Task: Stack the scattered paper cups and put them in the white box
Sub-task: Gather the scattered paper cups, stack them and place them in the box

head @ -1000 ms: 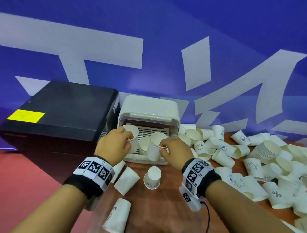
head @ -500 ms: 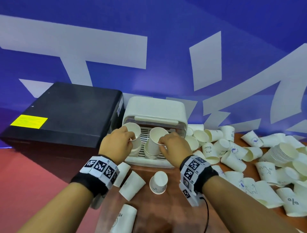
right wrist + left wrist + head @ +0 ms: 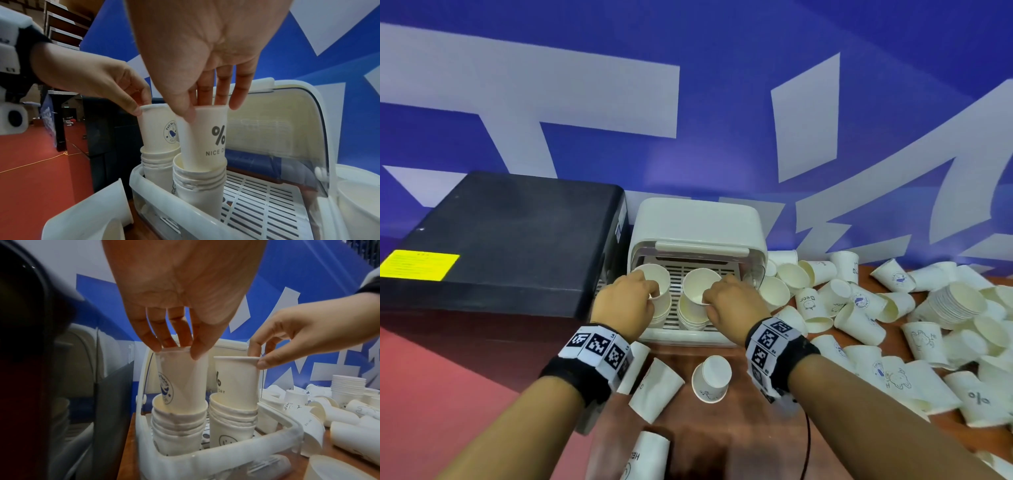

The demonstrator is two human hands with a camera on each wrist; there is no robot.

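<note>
The white box [image 3: 690, 340] stands open at the table's back, lid raised. Two stacks of paper cups stand on its slatted floor: a left stack [image 3: 178, 423] and a right stack [image 3: 199, 179]. My left hand [image 3: 176, 350] pinches the rim of a cup with a round blue logo [image 3: 184, 382], whose base sits partly inside the left stack. My right hand [image 3: 209, 108] pinches the rim of a cup printed with "%" [image 3: 210, 134], partly nested in the right stack. In the head view both hands [image 3: 643, 291] [image 3: 709, 301] hover over the box front.
A large black case [image 3: 500, 240] sits against the box's left side. Many loose cups [image 3: 859, 308] and a tall nested stack [image 3: 959, 301] cover the table to the right. Several cups [image 3: 710, 378] lie just in front of the box. A blue and white wall stands behind.
Both hands have carried their cups forward and down, from above the box front into the tops of the two stacks inside it.
</note>
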